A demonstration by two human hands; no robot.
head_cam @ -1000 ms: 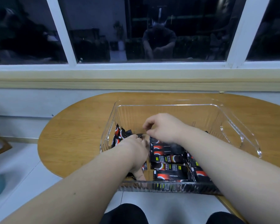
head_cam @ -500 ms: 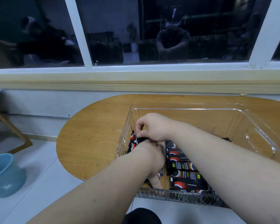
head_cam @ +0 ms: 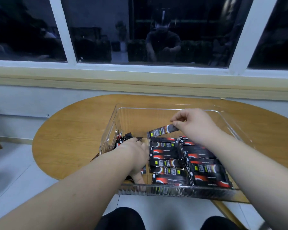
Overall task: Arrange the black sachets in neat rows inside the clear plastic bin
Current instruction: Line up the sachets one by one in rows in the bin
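A clear plastic bin (head_cam: pixel 156 112) stands on the wooden table. Inside it, black sachets with red and white print lie flat in two rows (head_cam: pixel 166 161) across the middle and right. A loose heap of sachets (head_cam: pixel 121 140) fills the bin's left side. My right hand (head_cam: pixel 191 123) pinches one black sachet (head_cam: pixel 161 132) by its right end and holds it just above the far end of the left row. My left hand (head_cam: pixel 136 155) is down in the loose heap with its fingers among the sachets; whether it grips one is hidden.
The oval wooden table (head_cam: pixel 70 138) ends at a window sill (head_cam: pixel 140 83) behind it. White tiled floor (head_cam: pixel 10 171) lies to the left and below. My knees (head_cam: pixel 121 219) show under the table's near edge. The bin's far half holds no sachets.
My right hand has lifted away from the left heap and moved right, carrying one sachet above the rows. My left hand stays in the heap. The camera has shifted slightly.
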